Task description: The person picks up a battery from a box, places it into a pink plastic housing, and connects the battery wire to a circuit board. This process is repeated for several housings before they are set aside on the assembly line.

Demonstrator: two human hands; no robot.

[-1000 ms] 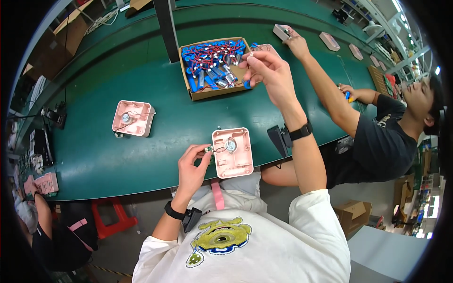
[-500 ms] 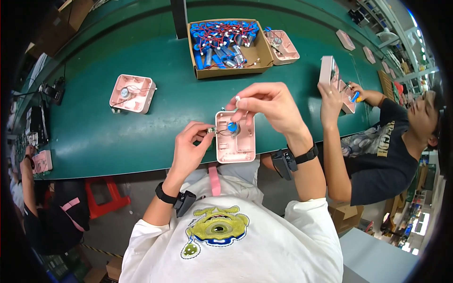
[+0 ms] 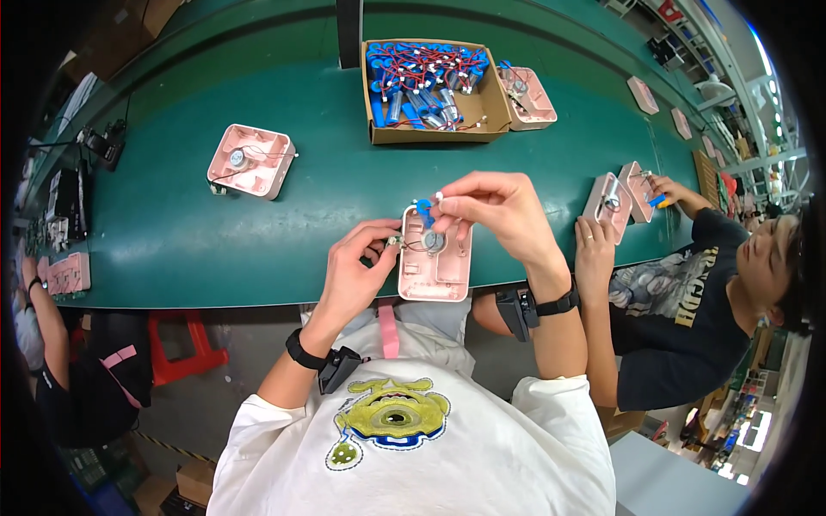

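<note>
In front of me a pale pink plastic housing (image 3: 435,288) lies with its inside up at the table's near edge. A round silver speaker (image 3: 433,242) with dark wires sits in it. At its left side, my left hand (image 3: 357,258) pinches a small board with a white connector (image 3: 394,242). Over the housing's far end, my right hand (image 3: 490,211) is closed on a white plug (image 3: 439,197). Beside those fingertips hangs a blue battery (image 3: 423,207), its round end showing; its wires are mostly hidden.
A cardboard box (image 3: 439,135) of blue batteries with red wires stands at the back, a pink housing (image 3: 533,107) beside it. Another pink housing (image 3: 249,176) lies to the left. On the right a co-worker (image 3: 688,292) handles pink housings; another person's arm (image 3: 52,322) shows at far left.
The blue battery has shifted from over the speaker to the housing's far end with my right hand. The co-worker has lowered a raised pink housing to the table.
</note>
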